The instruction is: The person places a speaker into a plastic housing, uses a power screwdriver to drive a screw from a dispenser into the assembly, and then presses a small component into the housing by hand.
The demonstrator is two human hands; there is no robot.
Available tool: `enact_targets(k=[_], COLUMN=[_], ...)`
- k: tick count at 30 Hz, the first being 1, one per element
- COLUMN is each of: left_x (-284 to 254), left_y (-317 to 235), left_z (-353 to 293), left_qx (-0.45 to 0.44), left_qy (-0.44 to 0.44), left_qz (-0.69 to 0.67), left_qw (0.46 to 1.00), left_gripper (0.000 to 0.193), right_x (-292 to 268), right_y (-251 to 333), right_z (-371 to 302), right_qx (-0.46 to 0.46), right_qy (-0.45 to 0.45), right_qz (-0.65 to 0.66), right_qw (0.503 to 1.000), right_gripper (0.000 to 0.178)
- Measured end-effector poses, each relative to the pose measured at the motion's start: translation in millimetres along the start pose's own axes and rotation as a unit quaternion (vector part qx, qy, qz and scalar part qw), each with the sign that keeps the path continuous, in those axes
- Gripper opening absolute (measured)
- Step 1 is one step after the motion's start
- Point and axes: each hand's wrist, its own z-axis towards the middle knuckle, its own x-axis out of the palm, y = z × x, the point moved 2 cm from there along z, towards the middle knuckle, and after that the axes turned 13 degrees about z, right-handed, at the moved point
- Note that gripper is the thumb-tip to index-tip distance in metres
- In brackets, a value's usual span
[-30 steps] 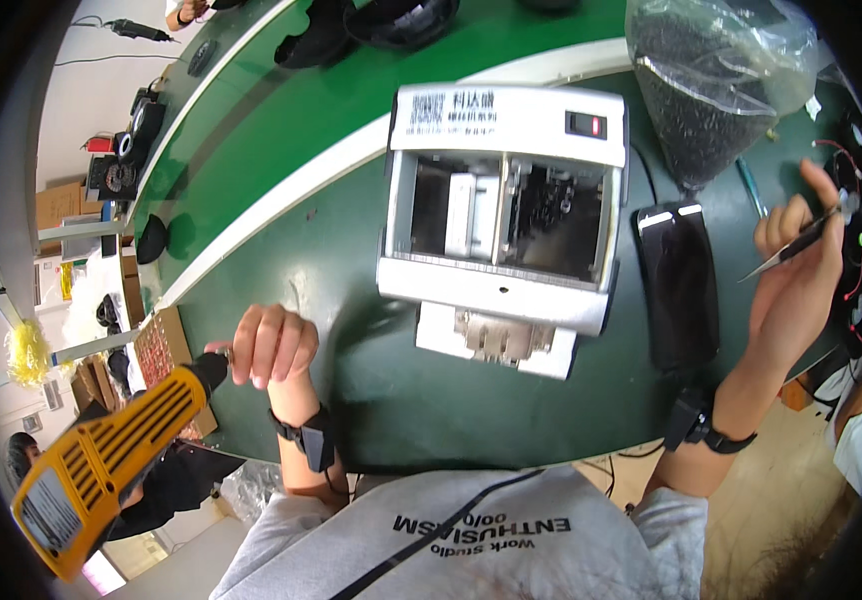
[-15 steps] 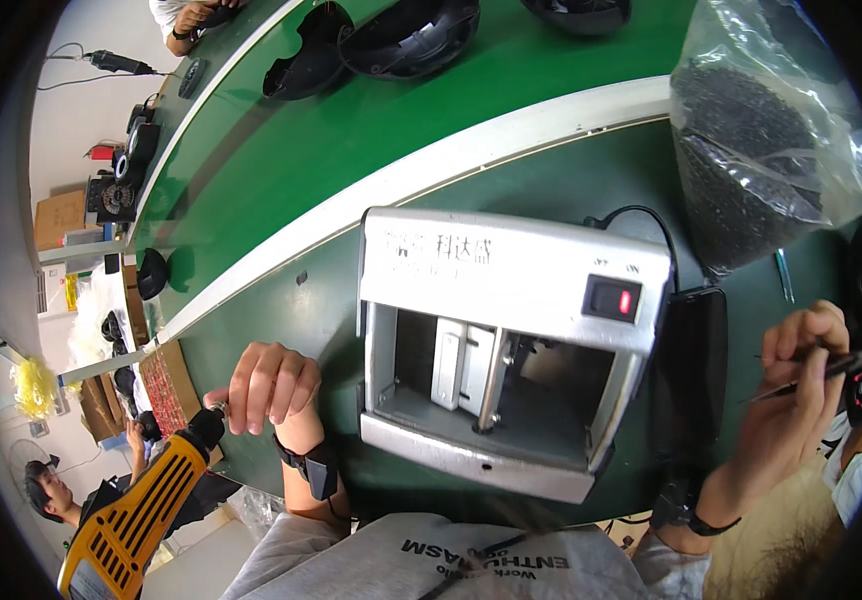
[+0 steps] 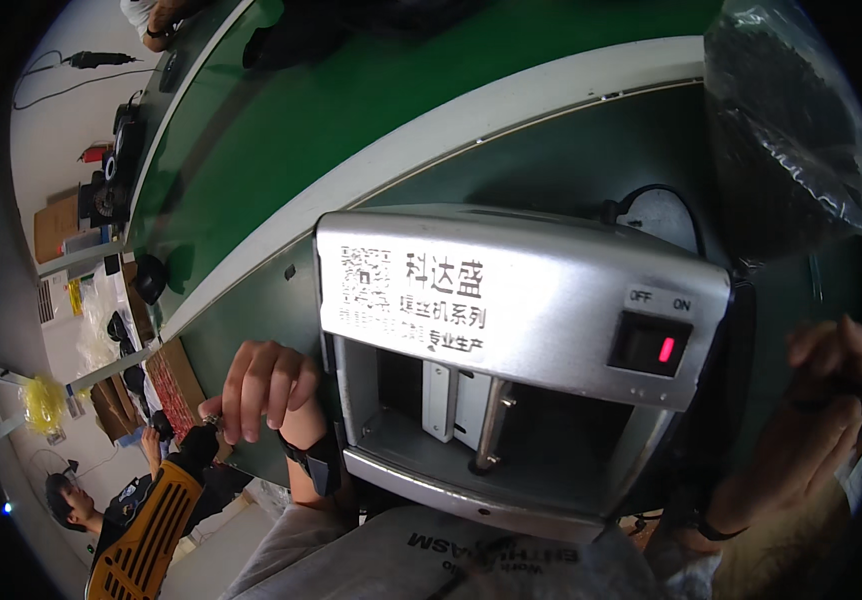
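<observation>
A silver metal machine [image 3: 551,290], open-fronted with a lit red rocker switch [image 3: 654,345], stands on the dark green bench before me. At its left, my left hand [image 3: 269,388] has curled fingers, with thumb and forefinger closed at the metal tip of a yellow and black power drill [image 3: 151,525]. Whether a small part sits in that pinch is hidden. To the machine's right, my right hand [image 3: 819,420] is closed round a slim dark tool [image 3: 836,398]; dimness and blur hide its exact kind.
A clear plastic bag [image 3: 791,140] of small black pieces stands at the far right. Behind a pale rail [image 3: 511,115] runs a green surface [image 3: 351,140]. Cartons [image 3: 173,385] and another person [image 3: 76,505] are at the left. A cable loops behind the machine.
The machine appears larger and nearer, and the picture has darkened. The drill shows slightly lower. My left hand stays at its tip; my right hand keeps the slim tool.
</observation>
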Motion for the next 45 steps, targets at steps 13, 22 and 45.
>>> enact_targets(k=[13, 22, 45], left_x=[11, 22, 8], left_y=[-15, -63, -60], left_z=[-7, -45, -66], left_qx=[-0.022, 0.0, 0.0], left_qy=[-0.015, -0.029, -0.079], left_qz=[0.016, 0.076, 0.084], left_qw=[1.0, 0.997, 0.993], left_gripper=[0.035, 0.034, 0.036], right_x=[-5, 73, 172], right_y=[-3, 106, 107], right_z=[10, 21, 31], right_qx=[-0.08, -0.257, -0.293], right_qy=[0.089, 0.307, 0.59], right_qz=[0.139, -0.19, -0.421], right_qw=[0.983, 0.896, 0.624], right_gripper=[0.052, 0.013, 0.038])
